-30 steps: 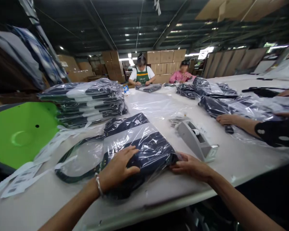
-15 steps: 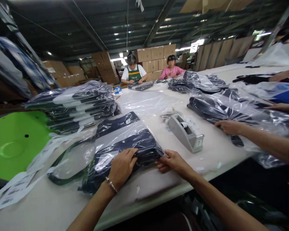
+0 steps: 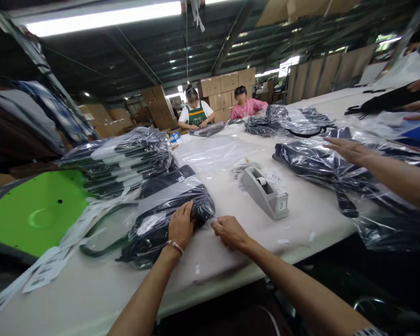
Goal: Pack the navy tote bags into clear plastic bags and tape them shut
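Observation:
A dark garment in a clear plastic bag lies on the white table in front of me. My left hand, with a bracelet on the wrist, presses down on the bag's near right end, fingers curled over the rolled edge. My right hand rests on the table just right of the bag, fingers curled and pinching at the bag's thin edge. A grey tape dispenser stands a little beyond my right hand.
A stack of bagged garments stands at the left, beside a green plastic seat and paper tags. More bagged garments lie at the right under another person's arm. Two people sit at the table's far end.
The bagged garment has been folded and drawn leftward into a tighter bundle. Both my hands moved left with it. The other person's hand at the right lifted onto the bags.

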`<state>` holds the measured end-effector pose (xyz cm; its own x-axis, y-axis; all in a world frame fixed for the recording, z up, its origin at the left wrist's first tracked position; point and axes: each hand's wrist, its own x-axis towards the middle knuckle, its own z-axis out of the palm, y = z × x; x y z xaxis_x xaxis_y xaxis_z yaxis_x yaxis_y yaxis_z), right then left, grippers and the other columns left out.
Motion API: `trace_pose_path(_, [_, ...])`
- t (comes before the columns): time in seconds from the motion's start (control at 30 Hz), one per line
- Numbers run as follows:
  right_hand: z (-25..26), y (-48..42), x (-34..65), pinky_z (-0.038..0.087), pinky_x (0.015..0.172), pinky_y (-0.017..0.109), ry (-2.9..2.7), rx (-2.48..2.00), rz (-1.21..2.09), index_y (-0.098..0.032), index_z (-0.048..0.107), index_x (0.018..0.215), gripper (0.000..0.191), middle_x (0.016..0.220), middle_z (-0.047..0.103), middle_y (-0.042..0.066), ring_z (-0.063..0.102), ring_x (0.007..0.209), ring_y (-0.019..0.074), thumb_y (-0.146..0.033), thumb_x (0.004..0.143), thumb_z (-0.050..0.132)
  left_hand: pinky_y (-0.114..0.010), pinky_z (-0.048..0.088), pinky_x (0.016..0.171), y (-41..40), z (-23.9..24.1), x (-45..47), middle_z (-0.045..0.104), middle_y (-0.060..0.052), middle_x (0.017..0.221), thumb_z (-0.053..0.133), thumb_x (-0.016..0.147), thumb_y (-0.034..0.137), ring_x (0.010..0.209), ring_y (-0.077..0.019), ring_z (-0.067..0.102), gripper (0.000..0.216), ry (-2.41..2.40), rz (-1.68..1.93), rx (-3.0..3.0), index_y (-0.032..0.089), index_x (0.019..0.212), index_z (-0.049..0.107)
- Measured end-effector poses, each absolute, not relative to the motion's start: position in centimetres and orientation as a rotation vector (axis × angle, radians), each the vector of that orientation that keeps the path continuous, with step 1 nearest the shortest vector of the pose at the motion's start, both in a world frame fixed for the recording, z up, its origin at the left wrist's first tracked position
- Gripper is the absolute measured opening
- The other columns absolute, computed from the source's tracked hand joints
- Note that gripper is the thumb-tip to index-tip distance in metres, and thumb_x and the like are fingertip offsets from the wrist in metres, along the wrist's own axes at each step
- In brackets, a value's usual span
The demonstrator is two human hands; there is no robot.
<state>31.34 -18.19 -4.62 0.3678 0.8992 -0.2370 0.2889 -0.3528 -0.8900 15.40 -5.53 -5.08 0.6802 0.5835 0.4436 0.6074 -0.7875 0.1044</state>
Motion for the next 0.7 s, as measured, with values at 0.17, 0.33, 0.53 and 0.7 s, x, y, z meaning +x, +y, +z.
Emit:
trace_pose_path(0.17, [-5.3, -20.8, 31.4, 0.043, 0.037, 0.018, -1.066, -1.704, 1.191, -0.018, 0.058, 0.077, 0.027, 0.053, 0.059, -0.003, 0.058, 0.042, 0.0116, -0.040, 0.091, 0.051, -0.049, 0.039, 0.112, -8.2, -4.6, 12.2, 0.051, -0.011, 0.146, 0.064, 0.087, 0.024, 0.137, -0.0276, 0.045, 0.060, -0.696, -0.794, -3.039, 0.023, 0.143, 0.042])
trace_pose_path(0.33, [-4.6, -22.3, 34.5, 0.054, 0.046, 0.023, -0.984, -1.502, 1.408, -0.015, 0.064, 0.091, 0.042, 0.083, 0.071, 0.007, 0.070, 0.068, 0.0191, -0.046, 0.069, 0.082, -0.045, 0.048, 0.100, -10.5, -3.3, 12.7, 0.067, -0.008, 0.121, 0.062, 0.091, 0.025, 0.114, -0.0252, 0.061, 0.031, -0.721, -0.832, -3.034, 0.023, 0.122, 0.059])
trace_pose_path(0.53, [-4.4, -20.4, 35.6, 0.059, 0.062, 0.027, -0.654, -1.447, 1.299, -0.013, 0.062, 0.094, 0.042, 0.076, 0.071, 0.006, 0.068, 0.064, 0.0148, -0.044, 0.072, 0.081, -0.044, 0.050, 0.098, -11.0, -2.3, 15.5, 0.067, -0.007, 0.116, 0.060, 0.092, 0.024, 0.110, -0.0254, 0.061, 0.029, -0.865, -0.890, -3.019, 0.022, 0.121, 0.059])
trace_pose_path(0.7, [-4.7, -17.8, 34.7, 0.050, 0.049, 0.021, -0.687, -1.459, 1.358, -0.013, 0.063, 0.086, 0.038, 0.061, 0.066, 0.000, 0.061, 0.053, 0.0124, -0.030, 0.060, 0.086, -0.043, 0.050, 0.097, -10.5, -2.9, 16.1, 0.068, -0.006, 0.108, 0.057, 0.092, 0.017, 0.105, -0.0238, 0.062, 0.023, -0.893, -0.888, -3.092, 0.020, 0.115, 0.062])
